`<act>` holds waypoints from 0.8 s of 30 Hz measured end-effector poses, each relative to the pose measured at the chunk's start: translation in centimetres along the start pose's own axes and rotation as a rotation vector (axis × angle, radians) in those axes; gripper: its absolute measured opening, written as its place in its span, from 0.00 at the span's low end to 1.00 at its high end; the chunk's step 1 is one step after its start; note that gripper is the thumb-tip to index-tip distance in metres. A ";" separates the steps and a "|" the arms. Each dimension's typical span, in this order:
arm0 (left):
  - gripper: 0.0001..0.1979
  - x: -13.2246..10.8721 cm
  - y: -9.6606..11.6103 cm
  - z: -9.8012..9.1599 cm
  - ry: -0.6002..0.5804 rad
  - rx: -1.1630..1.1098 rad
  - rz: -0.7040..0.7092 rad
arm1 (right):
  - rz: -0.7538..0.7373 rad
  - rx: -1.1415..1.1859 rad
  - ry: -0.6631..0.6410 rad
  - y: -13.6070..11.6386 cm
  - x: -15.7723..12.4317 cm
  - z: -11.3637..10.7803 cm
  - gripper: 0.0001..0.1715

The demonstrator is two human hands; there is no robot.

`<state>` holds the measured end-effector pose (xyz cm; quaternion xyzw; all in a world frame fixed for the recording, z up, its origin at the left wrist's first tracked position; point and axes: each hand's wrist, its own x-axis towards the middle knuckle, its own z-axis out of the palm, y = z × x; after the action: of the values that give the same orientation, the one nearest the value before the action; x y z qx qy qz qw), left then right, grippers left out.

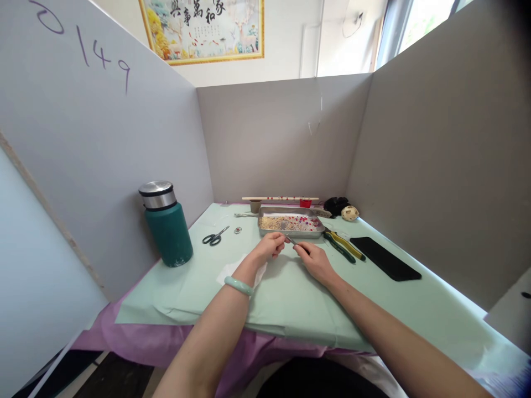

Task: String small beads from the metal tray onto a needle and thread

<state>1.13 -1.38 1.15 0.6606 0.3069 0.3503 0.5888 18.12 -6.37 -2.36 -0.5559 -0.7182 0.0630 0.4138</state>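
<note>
The right grip [315, 261] pinches a slim metal tool [292, 241], apparently angled to bring its tip to the left grip [271, 245], curled inward, whether pinching anything one cannot tell.

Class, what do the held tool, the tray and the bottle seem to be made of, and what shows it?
Tool: probably metal, from the grey sheen at its slim tip; the rest is mostly hidden.
Tray: likely steel or aluminium, smooth; its silvery wall catches light.
Bottle: matte green, perhaps coated metal or plastic; its silvery lid looks like metal.
</note>
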 end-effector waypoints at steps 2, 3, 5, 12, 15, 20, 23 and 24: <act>0.09 0.0 0.0 -0.1 -0.009 -0.019 -0.012 | -0.001 0.005 -0.002 0.0 0.0 0.0 0.15; 0.09 0.0 0.0 -0.1 -0.012 -0.028 -0.018 | -0.001 0.008 -0.002 0.0 0.0 0.0 0.14; 0.10 0.0 0.1 -0.1 -0.012 -0.042 -0.028 | 0.004 0.012 -0.001 0.0 0.0 0.0 0.14; 0.10 -0.1 0.6 0.0 0.043 -0.038 -0.060 | 0.024 0.027 0.012 0.1 0.2 0.0 0.14; 0.10 0.0 0.6 0.0 0.041 -0.024 -0.063 | 0.029 0.028 0.006 0.1 0.1 0.0 0.14; 0.12 0.4 0.1 0.0 0.035 0.021 -0.043 | 0.034 0.028 -0.006 -0.1 0.1 0.0 0.14; 0.12 0.6 -0.2 0.0 0.043 0.048 -0.006 | 0.031 0.034 -0.013 -0.2 0.1 -0.1 0.14; 0.12 0.6 -0.3 0.1 0.048 0.056 0.007 | 0.031 0.036 -0.016 -0.2 0.1 -0.1 0.14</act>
<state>1.50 -0.90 0.87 0.6695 0.3282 0.3594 0.5612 18.01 -6.43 -2.12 -0.5590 -0.7115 0.0867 0.4170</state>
